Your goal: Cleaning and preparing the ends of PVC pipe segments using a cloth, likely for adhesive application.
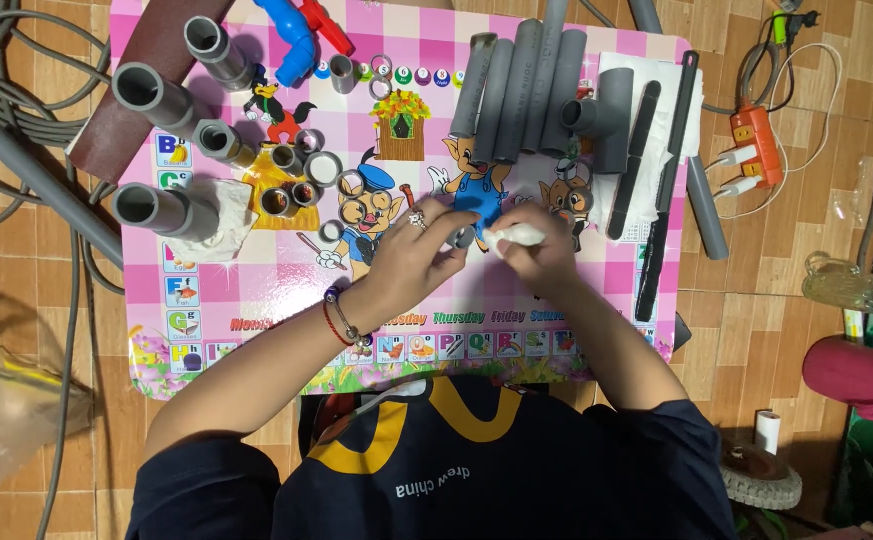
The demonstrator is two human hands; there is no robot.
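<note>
My left hand [419, 252] grips a small grey pipe fitting [466, 237] over the middle of a pink children's cartoon table [257, 280]. A ring sits on one finger and bracelets circle the wrist. My right hand [547, 255] pinches a white strip or small white roll [515, 235] right against the fitting. The two hands touch each other above the table's cartoon pictures.
Grey pipe lengths [522, 85] lie at the table's back. Upright pipe sockets [152, 95] and small rings [322, 168] stand at left. A blue elbow with a red handle [297, 40], a grey tee [602, 115], black blades [662, 180] on white cloth, an orange power strip [757, 145], and hoses [17, 110] surround it.
</note>
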